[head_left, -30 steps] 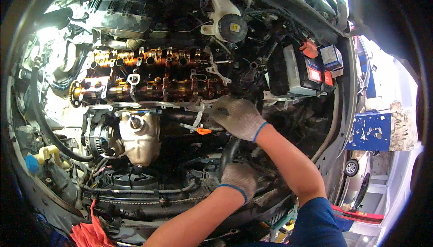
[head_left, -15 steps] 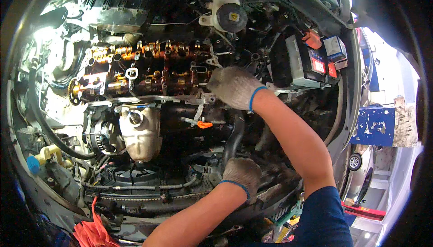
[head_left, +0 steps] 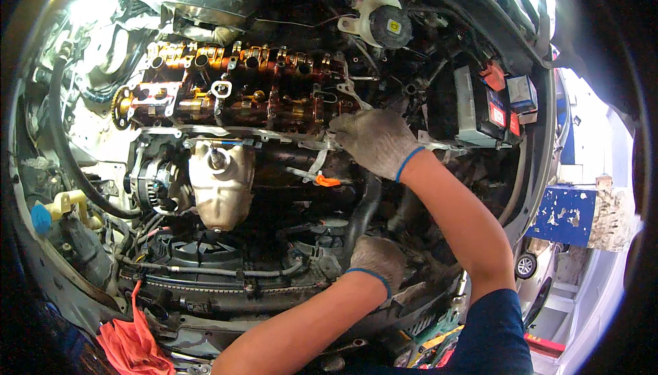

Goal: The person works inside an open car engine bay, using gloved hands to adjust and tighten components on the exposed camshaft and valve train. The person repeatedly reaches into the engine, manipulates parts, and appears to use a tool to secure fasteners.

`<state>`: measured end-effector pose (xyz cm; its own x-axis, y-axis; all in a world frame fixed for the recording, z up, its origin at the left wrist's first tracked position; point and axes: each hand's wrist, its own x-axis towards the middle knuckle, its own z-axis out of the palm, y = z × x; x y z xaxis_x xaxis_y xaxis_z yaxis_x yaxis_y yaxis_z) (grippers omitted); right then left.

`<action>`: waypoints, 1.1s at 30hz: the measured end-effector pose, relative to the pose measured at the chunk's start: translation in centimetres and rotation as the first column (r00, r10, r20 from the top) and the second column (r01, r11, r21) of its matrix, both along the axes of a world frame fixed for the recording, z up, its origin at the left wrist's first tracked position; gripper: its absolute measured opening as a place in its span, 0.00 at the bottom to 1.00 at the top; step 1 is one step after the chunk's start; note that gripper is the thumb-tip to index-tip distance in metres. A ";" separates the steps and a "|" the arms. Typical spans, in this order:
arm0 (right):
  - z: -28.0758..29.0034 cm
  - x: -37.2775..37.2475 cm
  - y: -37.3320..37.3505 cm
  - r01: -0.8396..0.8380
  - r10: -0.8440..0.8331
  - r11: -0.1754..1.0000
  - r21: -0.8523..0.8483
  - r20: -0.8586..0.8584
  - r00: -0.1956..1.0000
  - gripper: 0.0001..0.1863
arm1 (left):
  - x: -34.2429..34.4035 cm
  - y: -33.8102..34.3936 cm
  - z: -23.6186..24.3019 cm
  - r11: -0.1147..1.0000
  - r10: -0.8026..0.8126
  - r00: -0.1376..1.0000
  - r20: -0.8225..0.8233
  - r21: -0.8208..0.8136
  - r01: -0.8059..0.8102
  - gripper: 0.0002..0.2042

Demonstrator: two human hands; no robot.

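Both my hands wear grey knit gloves with blue cuffs, over an open engine. My right hand [head_left: 380, 141] is at the right end of the cylinder head [head_left: 260, 111], where oily amber camshaft parts are exposed. Its fingers are curled and pressed together at the edge; whatever they pinch is hidden. Lower down, my left hand [head_left: 378, 260] is rounded into a fist beside a black radiator hose [head_left: 361, 214]. Its fingertips are out of sight underneath, so what it grips does not show. An orange-tipped connector [head_left: 327, 180] lies left of my right hand.
A battery [head_left: 480, 111] stands at the right, and a white reservoir with a black cap [head_left: 391, 27] at the back. A tan heat shield [head_left: 221, 183] and an alternator [head_left: 156, 184] are front left. A red cloth [head_left: 133, 342] hangs over the front edge.
The whole view has shifted, so the engine appears farther right and slightly higher. My right hand has moved slightly toward the front along the head's end; my left hand keeps its place by the hose.
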<state>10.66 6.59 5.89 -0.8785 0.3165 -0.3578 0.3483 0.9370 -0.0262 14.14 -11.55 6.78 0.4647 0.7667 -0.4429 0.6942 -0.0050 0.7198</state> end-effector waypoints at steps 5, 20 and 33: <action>1.2 0.5 -1.3 -0.136 0.127 0.990 0.041 0.171 0.977 0.15 | -0.1 0.2 0.1 0.999 -0.045 0.999 0.010 -0.028 0.046 0.12; -0.1 -2.4 0.3 0.161 -0.161 0.956 -0.246 0.018 0.987 0.17 | 1.3 0.4 -0.7 0.981 0.118 0.988 0.101 -0.166 -0.101 0.12; 1.7 -3.6 2.1 -0.460 0.439 0.888 -0.021 0.339 0.832 0.16 | 0.7 0.4 -0.2 0.995 0.087 0.993 0.085 -0.063 -0.081 0.12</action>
